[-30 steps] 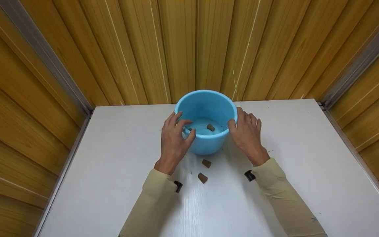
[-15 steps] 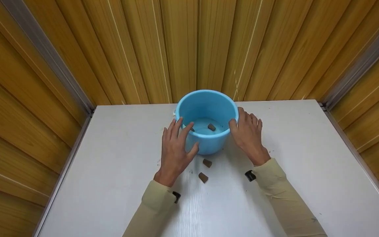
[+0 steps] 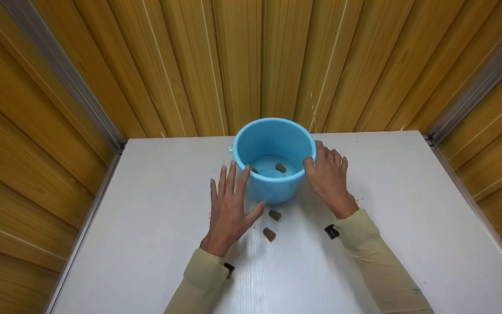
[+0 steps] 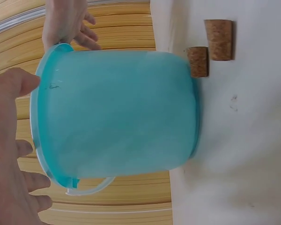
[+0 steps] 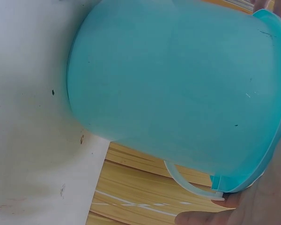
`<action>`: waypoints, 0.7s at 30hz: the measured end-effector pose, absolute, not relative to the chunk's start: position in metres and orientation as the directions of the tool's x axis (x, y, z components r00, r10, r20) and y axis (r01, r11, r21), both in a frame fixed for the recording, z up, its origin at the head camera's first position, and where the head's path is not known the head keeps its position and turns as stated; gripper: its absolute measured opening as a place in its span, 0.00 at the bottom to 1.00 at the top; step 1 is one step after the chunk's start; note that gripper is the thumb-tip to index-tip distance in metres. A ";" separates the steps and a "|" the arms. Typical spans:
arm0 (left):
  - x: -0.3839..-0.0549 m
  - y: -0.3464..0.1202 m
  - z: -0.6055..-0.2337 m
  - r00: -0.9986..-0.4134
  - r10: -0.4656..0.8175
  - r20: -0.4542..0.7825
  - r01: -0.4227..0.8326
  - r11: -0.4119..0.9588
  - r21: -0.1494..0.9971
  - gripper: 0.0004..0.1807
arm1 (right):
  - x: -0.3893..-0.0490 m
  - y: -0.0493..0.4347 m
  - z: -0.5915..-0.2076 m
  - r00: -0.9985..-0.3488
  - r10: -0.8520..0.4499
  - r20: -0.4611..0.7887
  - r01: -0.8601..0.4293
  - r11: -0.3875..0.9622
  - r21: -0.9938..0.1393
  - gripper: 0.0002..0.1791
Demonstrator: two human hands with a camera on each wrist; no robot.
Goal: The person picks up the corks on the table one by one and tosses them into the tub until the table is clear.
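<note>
A light blue plastic bucket (image 3: 275, 189) stands upright on the white table. My right hand (image 3: 328, 179) grips its right rim, thumb at the rim's edge and fingers down the outer wall. My left hand (image 3: 230, 213) is spread beside the bucket's near left side, holding nothing, fingertips right by the rim. One tapered cork (image 3: 280, 167) lies on the bucket's floor. Another cork (image 3: 255, 170) shows partly behind the near left rim. In front of the bucket, a cork (image 3: 274, 215) and a second cork (image 3: 269, 234) lie on the table; their grainy brown surface shows in the left wrist view.
The white table (image 3: 164, 244) reaches back to a wood-patterned panel wall (image 3: 259, 65), close behind the bucket. Similar panels flank both sides. A pale handle (image 5: 187, 185) hangs on the bucket's outside. Small dark specks dot the tabletop.
My left hand has drawn back from over the bucket's left rim toward me, its bent fingers and thumb now spread straight. The right hand keeps its grip on the rim.
</note>
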State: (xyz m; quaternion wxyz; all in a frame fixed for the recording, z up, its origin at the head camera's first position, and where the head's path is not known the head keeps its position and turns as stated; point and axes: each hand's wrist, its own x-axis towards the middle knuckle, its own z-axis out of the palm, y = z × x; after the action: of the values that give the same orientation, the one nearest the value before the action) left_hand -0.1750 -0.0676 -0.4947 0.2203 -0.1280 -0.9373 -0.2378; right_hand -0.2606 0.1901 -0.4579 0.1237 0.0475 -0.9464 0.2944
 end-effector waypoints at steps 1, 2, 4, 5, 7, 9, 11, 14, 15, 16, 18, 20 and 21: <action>-0.175 -0.068 -0.496 -0.876 0.133 0.464 0.337 0.856 0.391 0.52 | -0.260 0.190 -0.458 -0.966 -0.018 0.258 -0.161 0.823 -0.545 0.34; -0.174 -0.068 -0.497 -0.881 0.131 0.455 0.329 0.859 0.391 0.53 | -0.260 0.190 -0.458 -0.967 -0.019 0.255 -0.160 0.823 -0.545 0.34; -0.173 -0.068 -0.500 -0.893 0.125 0.432 0.314 0.860 0.401 0.55 | -0.260 0.190 -0.458 -0.967 -0.021 0.253 -0.161 0.823 -0.545 0.34; -0.173 -0.068 -0.501 -0.900 0.122 0.418 0.307 0.859 0.410 0.56 | -0.260 0.190 -0.458 -0.967 -0.022 0.253 -0.162 0.823 -0.545 0.34; -0.172 -0.068 -0.502 -0.913 0.117 0.390 0.292 0.855 0.428 0.59 | -0.260 0.190 -0.458 -0.967 -0.024 0.252 -0.162 0.823 -0.545 0.34; -0.171 -0.067 -0.503 -0.927 0.111 0.359 0.277 0.847 0.454 0.62 | -0.260 0.190 -0.458 -0.968 -0.024 0.250 -0.161 0.823 -0.545 0.33; -0.170 -0.067 -0.503 -0.938 0.106 0.331 0.263 0.839 0.476 0.65 | -0.260 0.190 -0.458 -0.968 -0.022 0.250 -0.160 0.823 -0.546 0.33; -0.168 -0.066 -0.503 -0.949 0.103 0.298 0.251 0.820 0.515 0.67 | -0.260 0.190 -0.458 -0.968 -0.020 0.249 -0.157 0.825 -0.543 0.34; -0.167 -0.066 -0.502 -0.952 0.105 0.289 0.250 0.811 0.529 0.68 | -0.260 0.190 -0.458 -0.968 -0.020 0.250 -0.158 0.825 -0.542 0.34; -0.166 -0.067 -0.502 -0.953 0.108 0.282 0.251 0.802 0.541 0.68 | -0.260 0.190 -0.458 -0.968 -0.021 0.250 -0.158 0.826 -0.541 0.34; -0.165 -0.067 -0.501 -0.955 0.118 0.273 0.259 0.785 0.563 0.69 | -0.260 0.190 -0.458 -0.968 -0.022 0.250 -0.158 0.827 -0.539 0.34; -0.164 -0.067 -0.502 -0.954 0.137 0.266 0.271 0.773 0.574 0.68 | -0.259 0.190 -0.458 -0.968 -0.022 0.249 -0.157 0.827 -0.540 0.35; -0.164 -0.067 -0.502 -0.953 0.150 0.263 0.279 0.770 0.573 0.68 | -0.259 0.190 -0.458 -0.969 -0.022 0.248 -0.157 0.827 -0.540 0.35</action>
State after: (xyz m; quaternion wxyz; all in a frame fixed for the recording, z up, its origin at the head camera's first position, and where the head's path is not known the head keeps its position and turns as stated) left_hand -0.1639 -0.0672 -0.5023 0.1015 -0.1146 -0.9354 -0.3189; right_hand -0.2594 0.1902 -0.4576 0.1160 0.0472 -0.9486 0.2906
